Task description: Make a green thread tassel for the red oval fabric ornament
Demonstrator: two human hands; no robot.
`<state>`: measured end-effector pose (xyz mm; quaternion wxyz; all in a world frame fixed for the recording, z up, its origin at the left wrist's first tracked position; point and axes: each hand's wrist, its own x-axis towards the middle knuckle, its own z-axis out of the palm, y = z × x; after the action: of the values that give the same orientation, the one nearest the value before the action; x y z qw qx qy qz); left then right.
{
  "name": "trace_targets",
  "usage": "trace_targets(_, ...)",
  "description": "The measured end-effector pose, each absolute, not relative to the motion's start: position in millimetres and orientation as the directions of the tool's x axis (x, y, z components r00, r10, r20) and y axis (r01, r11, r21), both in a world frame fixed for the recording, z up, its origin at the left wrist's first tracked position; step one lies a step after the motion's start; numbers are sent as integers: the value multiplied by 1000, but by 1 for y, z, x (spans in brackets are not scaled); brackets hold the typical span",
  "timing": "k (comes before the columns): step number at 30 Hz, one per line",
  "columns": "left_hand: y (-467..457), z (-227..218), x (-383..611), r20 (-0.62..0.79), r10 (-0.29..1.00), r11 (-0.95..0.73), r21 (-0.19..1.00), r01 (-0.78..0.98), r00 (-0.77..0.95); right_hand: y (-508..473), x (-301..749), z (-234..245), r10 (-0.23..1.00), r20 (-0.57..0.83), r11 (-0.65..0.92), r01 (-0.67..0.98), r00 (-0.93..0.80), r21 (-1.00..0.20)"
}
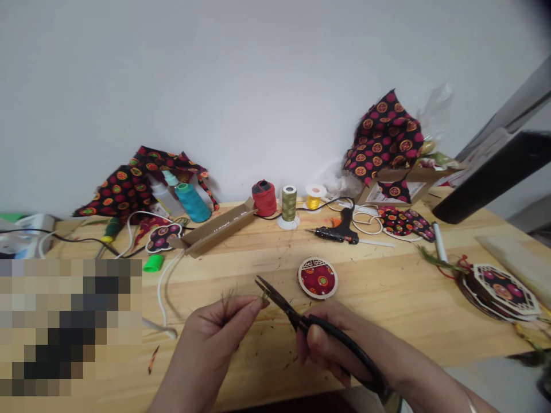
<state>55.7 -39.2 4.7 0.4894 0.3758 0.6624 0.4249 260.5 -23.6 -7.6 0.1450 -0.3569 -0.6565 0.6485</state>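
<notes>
My left hand (213, 338) is closed in a pinch on a small bunch of thin olive-green threads (226, 303), whose loose ends stick up behind the fingers. My right hand (333, 332) grips black-handled scissors (279, 299) with the tips pointing up and left. The blades lie just right of the pinched fingertips, close to the threads; whether they touch cannot be made out. Beyond the scissors lies a round ornament (318, 281) with a pale frame and red patterned cloth. Tiny thread scraps and dark bits are scattered on the wooden table (241, 367) around my hands.
Along the back stand red (264, 199), olive (289, 204) and yellow (314, 198) spools, a teal thread cone (193, 202) and a glue gun (338, 229). A cardboard strip (221, 228) lies left. Stacked octagonal frames (501, 292) and a black cylinder (495, 175) are right.
</notes>
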Motion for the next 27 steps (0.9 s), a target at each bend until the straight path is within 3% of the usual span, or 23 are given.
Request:
trace_targets(19,-40,7,55,-358,897,386,920,66,-259,-23,262,-4,684,-229,-73,248,-692,-966)
trace_targets(24,-38,3,49,-375,860,379,923,-60,-345,-34,269,10,639,-370,-85,416,-675,-906)
trace_targets(27,-36,3,51,-384,836,361,923,-135,-391,-45,275,18,649,-370,54,525,-665,-849)
